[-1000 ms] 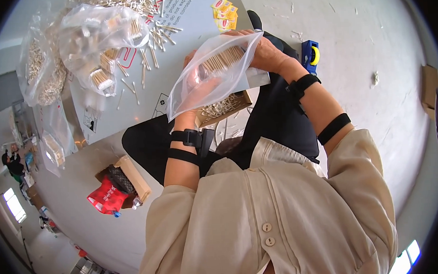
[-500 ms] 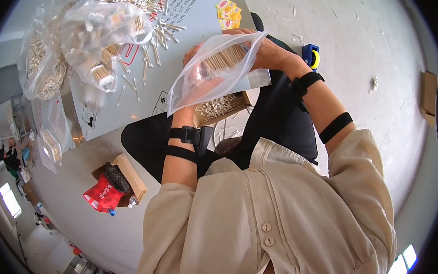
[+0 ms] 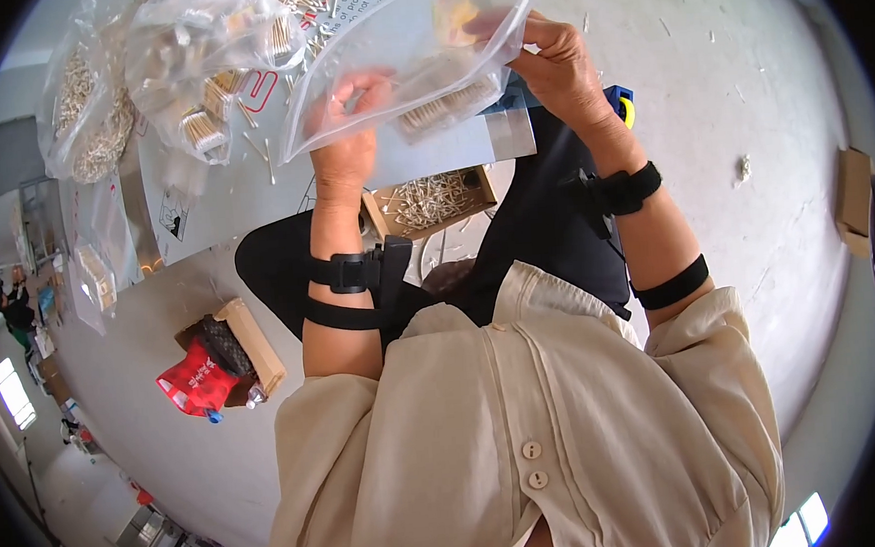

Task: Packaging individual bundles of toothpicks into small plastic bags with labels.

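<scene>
A clear plastic bag with a bundle of small pale sticks inside is held up in front of me over the table edge. My left hand grips its lower left part, partly seen through the plastic. My right hand pinches the bag's upper right edge. Both forearms wear black straps. Below the bag, an open cardboard box with more pale sticks rests by my lap.
A pale table holds scattered sticks and several clear bags of sticks. A cardboard box with a red packet stands on the floor at left. A small cardboard box lies far right. A blue and yellow object is by my right wrist.
Both hands have lifted the bag higher and spread it wider. The view has tilted down, so the table and bags sit higher in the picture.
</scene>
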A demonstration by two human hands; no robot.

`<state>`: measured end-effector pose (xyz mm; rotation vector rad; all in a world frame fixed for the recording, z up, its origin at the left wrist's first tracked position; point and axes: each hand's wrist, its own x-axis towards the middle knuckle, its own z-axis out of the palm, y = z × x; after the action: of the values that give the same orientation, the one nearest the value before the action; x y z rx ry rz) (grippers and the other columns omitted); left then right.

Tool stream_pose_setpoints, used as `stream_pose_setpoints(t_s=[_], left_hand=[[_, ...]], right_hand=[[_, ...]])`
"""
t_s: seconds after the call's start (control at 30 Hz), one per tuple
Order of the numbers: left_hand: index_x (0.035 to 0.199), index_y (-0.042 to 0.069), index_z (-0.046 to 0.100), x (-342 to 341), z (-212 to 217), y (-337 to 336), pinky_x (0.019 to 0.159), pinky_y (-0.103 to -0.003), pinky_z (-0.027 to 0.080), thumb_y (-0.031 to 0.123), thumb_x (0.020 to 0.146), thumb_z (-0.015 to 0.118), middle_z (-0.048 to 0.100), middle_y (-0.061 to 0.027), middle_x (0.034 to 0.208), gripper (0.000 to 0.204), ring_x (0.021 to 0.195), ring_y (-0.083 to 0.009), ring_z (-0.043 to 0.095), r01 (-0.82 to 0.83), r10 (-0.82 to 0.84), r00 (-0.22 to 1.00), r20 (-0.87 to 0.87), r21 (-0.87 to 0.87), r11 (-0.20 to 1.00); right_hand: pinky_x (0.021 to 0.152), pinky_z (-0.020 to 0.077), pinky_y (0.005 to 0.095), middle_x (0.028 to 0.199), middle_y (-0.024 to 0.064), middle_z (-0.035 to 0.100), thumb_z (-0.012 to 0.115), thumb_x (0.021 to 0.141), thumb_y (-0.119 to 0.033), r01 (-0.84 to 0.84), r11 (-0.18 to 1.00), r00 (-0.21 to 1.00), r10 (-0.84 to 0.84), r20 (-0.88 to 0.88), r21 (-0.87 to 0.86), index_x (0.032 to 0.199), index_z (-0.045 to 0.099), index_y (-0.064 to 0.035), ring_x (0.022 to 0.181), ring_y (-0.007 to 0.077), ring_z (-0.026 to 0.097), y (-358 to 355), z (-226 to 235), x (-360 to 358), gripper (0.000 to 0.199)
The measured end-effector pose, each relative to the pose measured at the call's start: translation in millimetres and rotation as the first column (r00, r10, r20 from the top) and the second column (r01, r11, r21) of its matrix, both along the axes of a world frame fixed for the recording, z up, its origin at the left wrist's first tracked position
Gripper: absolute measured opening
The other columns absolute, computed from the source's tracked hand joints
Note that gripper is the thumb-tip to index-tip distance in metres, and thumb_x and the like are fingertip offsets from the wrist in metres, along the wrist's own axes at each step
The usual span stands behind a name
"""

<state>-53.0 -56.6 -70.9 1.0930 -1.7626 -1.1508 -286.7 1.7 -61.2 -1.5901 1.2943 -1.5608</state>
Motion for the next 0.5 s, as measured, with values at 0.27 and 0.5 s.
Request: stream_pose_setpoints(t_s=[0.27,0.5], left_hand=[[0.112,0.004,0.064,22.1,-24.4,-8.6,0.091,-0.029,0.046,0.007,0.075,0.073,0.065,-0.0053,0.111,0.038,0.101,-0.0161,0.060,0.159,-0.169,0.979,0.109,0.098,0.982],[0.134,0.006,0.044,19.1,-53.0,-1.1,0.101,-0.037,0.043,0.007,0.056,0.083,0.051,-0.0113,0.132,0.087,0.119,-0.0280,0.052,0.301,-0.255,0.932,0.258,-0.159,0.940]], right_hand=[[0.110,0.0329,0.0375,0.139,0.0100,0.045,0.084,0.058,-0.011,-0.115,0.958,0.922,0.202,-0.331,0.264,0.129,0.055,-0.0140,0.134,0.0308,0.035,20.4,-42.7,3.4,0.077],[0.111,0.0317,0.0361,0.137,0.0079,0.047,0.082,0.050,-0.008,-0.091,0.934,0.890,0.231,-0.392,0.345,0.131,0.051,-0.0162,0.131,0.0309,0.038,8.0,-98.3,4.6,0.088]])
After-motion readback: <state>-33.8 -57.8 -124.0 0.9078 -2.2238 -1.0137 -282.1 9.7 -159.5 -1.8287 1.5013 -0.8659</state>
